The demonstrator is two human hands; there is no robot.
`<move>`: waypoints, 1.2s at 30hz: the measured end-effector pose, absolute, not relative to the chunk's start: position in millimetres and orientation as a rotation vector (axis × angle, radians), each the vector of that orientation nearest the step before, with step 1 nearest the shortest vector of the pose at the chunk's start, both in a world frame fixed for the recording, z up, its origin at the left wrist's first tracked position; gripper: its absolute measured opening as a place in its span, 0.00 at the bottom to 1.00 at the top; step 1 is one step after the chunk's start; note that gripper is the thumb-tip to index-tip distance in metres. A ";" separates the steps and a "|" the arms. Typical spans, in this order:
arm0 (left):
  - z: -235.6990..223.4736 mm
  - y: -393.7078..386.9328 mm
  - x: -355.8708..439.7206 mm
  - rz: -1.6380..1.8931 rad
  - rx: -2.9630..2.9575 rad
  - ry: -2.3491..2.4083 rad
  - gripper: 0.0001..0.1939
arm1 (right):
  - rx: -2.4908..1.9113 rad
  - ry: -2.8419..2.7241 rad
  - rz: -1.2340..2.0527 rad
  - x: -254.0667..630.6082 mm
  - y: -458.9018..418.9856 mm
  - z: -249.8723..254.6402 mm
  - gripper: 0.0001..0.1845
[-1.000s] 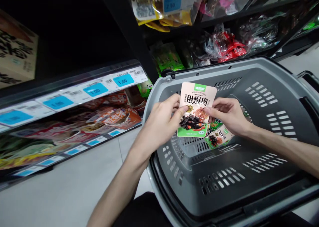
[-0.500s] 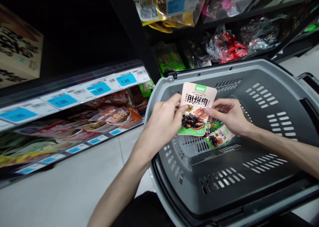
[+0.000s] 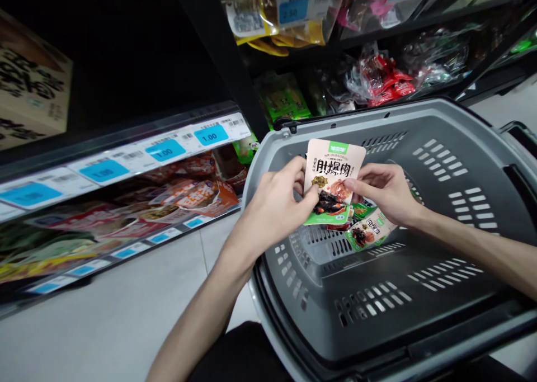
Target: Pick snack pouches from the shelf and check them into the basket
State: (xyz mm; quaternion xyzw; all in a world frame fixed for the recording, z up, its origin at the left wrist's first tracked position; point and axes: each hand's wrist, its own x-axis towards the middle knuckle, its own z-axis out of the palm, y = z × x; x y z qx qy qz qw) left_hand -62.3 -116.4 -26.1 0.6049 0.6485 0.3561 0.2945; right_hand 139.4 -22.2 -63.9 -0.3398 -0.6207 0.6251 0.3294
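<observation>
the left hand (image 3: 277,206) and right hand (image 3: 388,194), both nearly closed, are pinching a packet (image 3: 333,166) over the basket (image 3: 419,320). a loosening grip could be letting it slip.

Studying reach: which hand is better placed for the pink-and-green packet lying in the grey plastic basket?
Right hand, probably: nearer that packet than the left hand; both hold another such packet.

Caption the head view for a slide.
Left hand and right hand hold a printed packet over a grey basket holding other packets, beside store shelves.
</observation>
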 end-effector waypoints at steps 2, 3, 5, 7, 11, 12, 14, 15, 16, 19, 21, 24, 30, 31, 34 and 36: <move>-25.8 -116.5 -63.3 0.949 1.612 1.716 0.01 | -0.895 -1.627 1.633 139.5 -22.5 -63.9 0.14; -25.8 -116.5 -63.8 0.951 1.617 1.717 0.01 | -0.891 -1.626 1.635 139.6 -22.8 -63.7 0.14; -26.4 -116.2 -64.5 0.955 1.629 1.734 0.02 | -0.865 -1.628 1.645 140.1 -23.4 -63.2 0.12; -27.3 -115.8 -65.0 0.950 1.644 1.757 0.02 | -0.835 -1.641 1.653 140.6 -24.3 -62.4 0.11; -27.9 -115.8 -65.7 0.920 1.665 1.769 0.02 | -0.835 -1.648 1.669 140.4 -26.2 -61.3 0.11; -27.6 -116.1 -66.0 0.917 1.673 1.765 0.02 | -0.838 -1.639 1.679 140.0 -26.5 -61.0 0.11; -26.6 -116.8 -66.6 0.916 1.691 1.755 0.02 | -0.828 -1.620 1.704 139.1 -27.0 -60.6 0.12; -26.1 -117.1 -66.9 0.919 1.698 1.755 0.02 | -0.821 -1.613 1.715 138.7 -27.2 -60.4 0.12; -25.7 -117.3 -67.3 0.918 1.704 1.756 0.02 | -0.813 -1.609 1.725 138.4 -27.4 -60.3 0.12; -25.4 -117.4 -67.9 0.904 1.729 1.769 0.03 | -0.803 -1.610 1.741 138.6 -28.2 -60.1 0.12; -26.0 -117.3 -68.0 0.889 1.744 1.777 0.03 | -0.800 -1.615 1.746 139.1 -28.8 -60.0 0.11; -27.7 -117.2 -67.9 0.883 1.737 1.780 0.03 | -0.797 -1.616 1.740 139.2 -29.1 -59.5 0.11; -29.5 -115.3 -67.5 0.925 1.618 1.705 0.01 | -0.889 -1.626 1.655 139.8 -24.8 -61.7 0.12; -29.3 -115.1 -67.2 0.933 1.604 1.689 0.02 | -0.902 -1.625 1.648 140.0 -24.1 -62.5 0.13; -28.5 -115.2 -66.0 0.942 1.592 1.671 0.05 | -0.908 -1.609 1.656 140.1 -23.2 -63.7 0.13; -28.1 -115.7 -65.5 0.944 1.597 1.685 0.07 | -0.889 -1.602 1.671 139.6 -23.6 -62.9 0.14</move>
